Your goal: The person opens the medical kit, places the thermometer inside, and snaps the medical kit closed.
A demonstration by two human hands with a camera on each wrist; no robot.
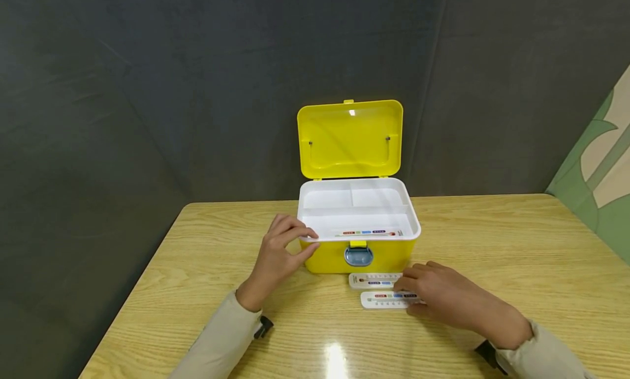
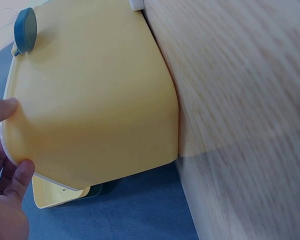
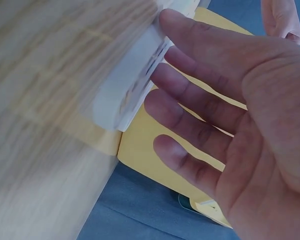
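Observation:
A yellow storage box (image 1: 320, 258) stands on the table with its lid (image 1: 349, 138) raised and a white divided tray (image 1: 374, 194) in its top. At the front left corner, my left hand (image 1: 279, 250) pinches the rim, thumb outside and fingertips over the edge. One white strip thermometer (image 1: 366, 234) lies in the tray's front compartment. Before the box lie two more, a farther thermometer (image 1: 364, 281) and a nearer thermometer (image 1: 376, 301). My right hand (image 1: 443, 297) covers their right ends; its thumb and fingers pinch the nearer one. Where the fingertips touch is partly hidden.
A blue-grey latch (image 1: 359, 256) hangs on the box front. The wooden table (image 1: 216, 269) runs out on both sides of the box. Dark cloth (image 1: 236, 94) rises behind the table, and a green patterned panel (image 1: 600, 165) stands at the right.

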